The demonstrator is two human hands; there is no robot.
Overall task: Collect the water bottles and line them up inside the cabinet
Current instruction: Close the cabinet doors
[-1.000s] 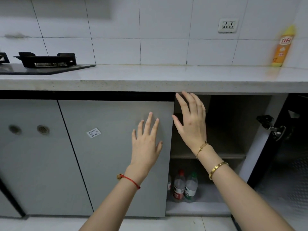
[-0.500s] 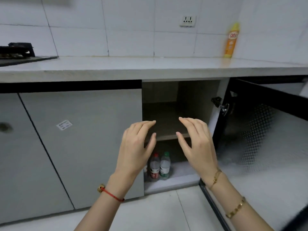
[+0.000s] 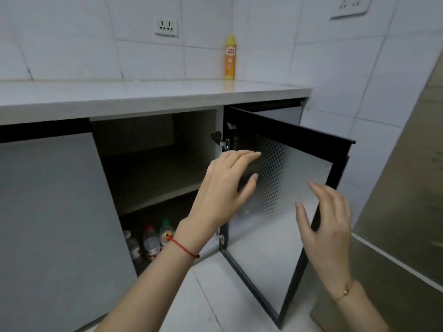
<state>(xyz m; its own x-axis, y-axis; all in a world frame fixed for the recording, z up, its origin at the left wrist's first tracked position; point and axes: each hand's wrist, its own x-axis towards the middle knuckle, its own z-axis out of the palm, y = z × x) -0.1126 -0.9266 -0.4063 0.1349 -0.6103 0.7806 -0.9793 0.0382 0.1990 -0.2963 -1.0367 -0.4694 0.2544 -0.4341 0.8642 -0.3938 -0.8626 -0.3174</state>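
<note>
- At lower centre, the water bottles (image 3: 152, 243) stand on the cabinet (image 3: 155, 168) floor.
- Mid-frame, the left hand (image 3: 225, 188), open and empty, has swung right.
- Right, the right hand (image 3: 328, 226), open, nears the door (image 3: 282, 202); closing looks next.

Water bottles (image 3: 151, 243) stand inside the cabinet (image 3: 153, 164), left of its door (image 3: 282, 188).

yellow btl (image 3: 230, 59) on counter, red logo "立白", water btl labels unreadable
</note>
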